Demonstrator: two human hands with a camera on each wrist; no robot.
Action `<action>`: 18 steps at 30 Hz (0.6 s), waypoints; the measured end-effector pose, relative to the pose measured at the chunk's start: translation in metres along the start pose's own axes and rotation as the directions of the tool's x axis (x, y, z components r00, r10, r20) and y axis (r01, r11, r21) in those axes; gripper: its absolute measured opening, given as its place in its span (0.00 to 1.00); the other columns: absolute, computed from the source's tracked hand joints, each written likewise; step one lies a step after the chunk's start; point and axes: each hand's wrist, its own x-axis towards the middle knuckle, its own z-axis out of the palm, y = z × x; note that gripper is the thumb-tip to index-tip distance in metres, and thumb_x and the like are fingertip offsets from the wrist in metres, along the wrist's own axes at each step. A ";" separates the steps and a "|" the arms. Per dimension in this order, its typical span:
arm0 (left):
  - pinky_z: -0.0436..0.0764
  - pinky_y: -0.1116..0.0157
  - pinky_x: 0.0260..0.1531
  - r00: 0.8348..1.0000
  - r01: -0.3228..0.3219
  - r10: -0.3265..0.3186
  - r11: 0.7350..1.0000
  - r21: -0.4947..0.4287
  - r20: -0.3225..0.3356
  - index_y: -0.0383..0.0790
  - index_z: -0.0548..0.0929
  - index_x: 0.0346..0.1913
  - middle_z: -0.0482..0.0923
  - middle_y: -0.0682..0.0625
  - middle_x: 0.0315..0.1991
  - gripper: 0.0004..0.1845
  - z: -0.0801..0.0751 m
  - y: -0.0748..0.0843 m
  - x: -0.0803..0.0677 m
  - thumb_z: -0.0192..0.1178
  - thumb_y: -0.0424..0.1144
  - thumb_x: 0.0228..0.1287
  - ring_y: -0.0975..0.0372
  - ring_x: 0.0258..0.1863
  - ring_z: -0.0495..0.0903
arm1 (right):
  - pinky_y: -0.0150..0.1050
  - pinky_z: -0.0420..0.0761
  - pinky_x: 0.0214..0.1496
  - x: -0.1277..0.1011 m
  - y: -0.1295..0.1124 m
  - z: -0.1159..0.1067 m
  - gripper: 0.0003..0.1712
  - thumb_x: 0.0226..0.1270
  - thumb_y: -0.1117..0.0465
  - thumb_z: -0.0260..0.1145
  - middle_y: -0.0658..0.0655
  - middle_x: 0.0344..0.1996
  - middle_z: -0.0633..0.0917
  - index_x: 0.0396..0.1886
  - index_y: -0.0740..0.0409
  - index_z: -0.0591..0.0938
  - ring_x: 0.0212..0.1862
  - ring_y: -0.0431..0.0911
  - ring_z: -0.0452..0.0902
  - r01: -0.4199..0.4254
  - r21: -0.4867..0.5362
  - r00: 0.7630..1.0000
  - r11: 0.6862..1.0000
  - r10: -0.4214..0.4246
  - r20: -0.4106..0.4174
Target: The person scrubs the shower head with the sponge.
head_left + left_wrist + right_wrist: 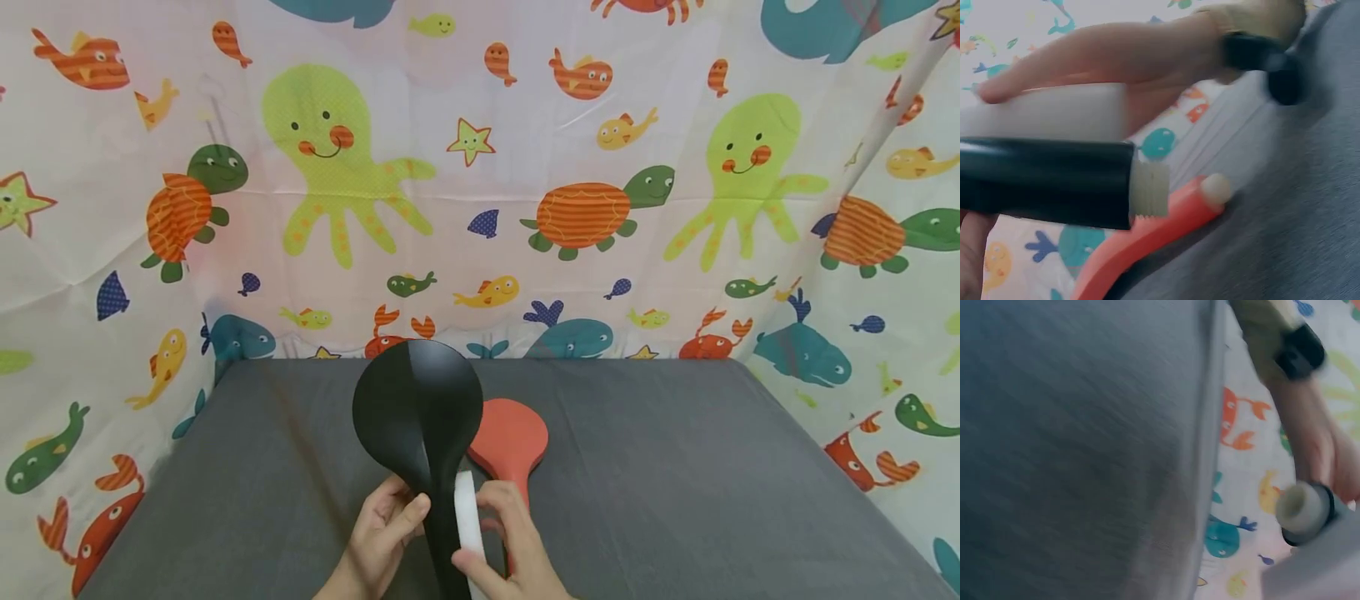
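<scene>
Our left hand grips the black paddle, right hand pinching the white block; a loose pinch might drop it

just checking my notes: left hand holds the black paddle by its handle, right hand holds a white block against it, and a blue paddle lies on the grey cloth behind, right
One detail is off: the paddle lying on the grey cloth is red, not blue, as the head view shows. The rest stands: the left hand holds the black paddle by its handle, and the right hand holds the white block against it.
</scene>
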 end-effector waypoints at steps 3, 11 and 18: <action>0.79 0.66 0.40 0.993 0.027 -0.021 0.998 0.052 -0.119 0.42 0.75 0.52 0.76 0.54 0.41 0.18 -0.007 0.008 0.001 0.41 0.23 0.69 0.66 0.39 0.77 | 0.38 0.79 0.38 -0.013 0.000 0.004 0.26 0.61 0.64 0.65 0.52 0.47 0.67 0.56 0.52 0.65 0.48 0.41 0.66 -0.078 -0.063 0.991 0.995 0.084 0.100; 0.78 0.66 0.38 0.969 0.037 -0.024 0.998 0.048 -0.245 0.42 0.76 0.46 0.75 0.54 0.35 0.14 -0.009 0.015 0.004 0.43 0.25 0.69 0.66 0.34 0.76 | 0.39 0.78 0.42 -0.005 0.001 0.001 0.21 0.65 0.62 0.62 0.52 0.47 0.68 0.53 0.50 0.64 0.48 0.42 0.69 -0.173 -0.013 0.969 0.985 0.173 0.175; 0.79 0.65 0.40 0.968 0.094 -0.077 0.994 0.063 -0.239 0.44 0.77 0.48 0.76 0.54 0.39 0.15 -0.007 0.011 0.005 0.44 0.25 0.69 0.66 0.38 0.77 | 0.38 0.78 0.41 0.005 0.005 0.008 0.25 0.62 0.63 0.65 0.52 0.48 0.67 0.55 0.54 0.64 0.48 0.43 0.65 -0.013 -0.101 0.997 0.995 0.020 0.070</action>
